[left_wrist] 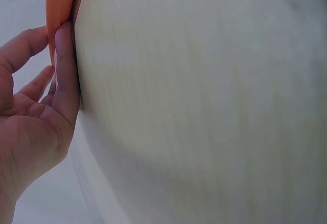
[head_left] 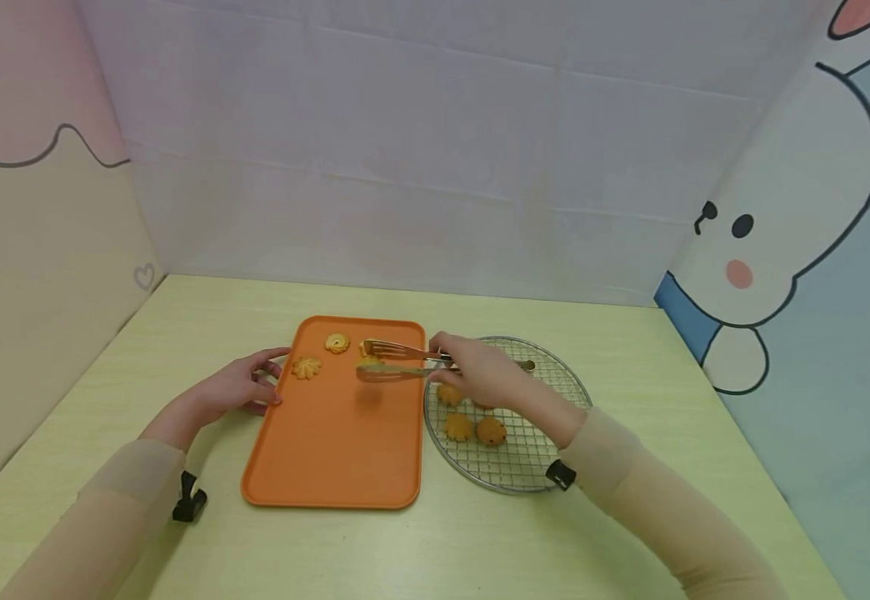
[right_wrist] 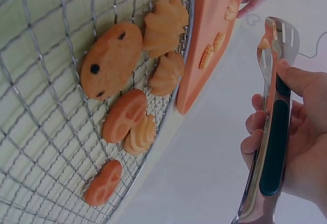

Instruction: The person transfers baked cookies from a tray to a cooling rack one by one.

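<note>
My left hand [head_left: 236, 385] pinches the left edge of an orange tray [head_left: 330, 450], with the thumb on one side of the rim and fingers on the other. In my right hand [head_left: 483, 371] is a pair of metal tongs [right_wrist: 273, 137] with dark green grips, held over the tray's upper right part. Between the tong tips shows a small orange-tan piece, probably a cookie [right_wrist: 263, 43]. Ridged cookies lie near the tray's far end, among them a flower-shaped cookie [head_left: 306, 367] and a ring-like cookie [head_left: 337, 343]; the tongs partly cover another.
Right of the tray is a round wire rack [head_left: 525, 467] bearing several cookies, including a round one with dark spots [right_wrist: 111, 60] and a reddish-brown one [right_wrist: 103, 183]. The right forearm crosses over the rack. Pale wood tabletop [head_left: 315, 554] surrounds both; walls stand behind and at the sides.
</note>
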Motion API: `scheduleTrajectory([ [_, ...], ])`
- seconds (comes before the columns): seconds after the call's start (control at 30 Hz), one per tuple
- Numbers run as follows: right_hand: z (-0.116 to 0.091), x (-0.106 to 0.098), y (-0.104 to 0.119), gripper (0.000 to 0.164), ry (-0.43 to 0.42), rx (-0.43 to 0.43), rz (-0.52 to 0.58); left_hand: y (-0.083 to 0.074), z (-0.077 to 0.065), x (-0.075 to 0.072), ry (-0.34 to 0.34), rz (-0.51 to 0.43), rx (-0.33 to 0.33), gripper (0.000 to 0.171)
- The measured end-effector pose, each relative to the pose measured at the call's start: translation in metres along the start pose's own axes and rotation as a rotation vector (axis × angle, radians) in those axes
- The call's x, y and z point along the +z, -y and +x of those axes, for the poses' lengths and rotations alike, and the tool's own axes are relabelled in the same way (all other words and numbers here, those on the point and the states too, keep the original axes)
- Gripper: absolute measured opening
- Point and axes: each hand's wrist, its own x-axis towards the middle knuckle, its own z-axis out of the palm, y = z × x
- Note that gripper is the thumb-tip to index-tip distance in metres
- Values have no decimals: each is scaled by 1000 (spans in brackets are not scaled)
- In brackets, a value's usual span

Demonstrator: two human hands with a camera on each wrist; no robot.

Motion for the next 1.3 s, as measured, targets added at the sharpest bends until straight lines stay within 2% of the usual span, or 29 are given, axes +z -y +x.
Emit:
scheduleTrajectory([
  [0.2,-8,-10,0,38,-34,-10,-44,1,0,1,-1,-3,11,84],
  [0.73,-43,-44,-5,38,-129,-13,-58,-4,-3,4,-1,-25,22,83],
  [1.3,-84,-70,-24,38,-202,72,-54,-6,-4,5,-11,-11,-5,83],
])
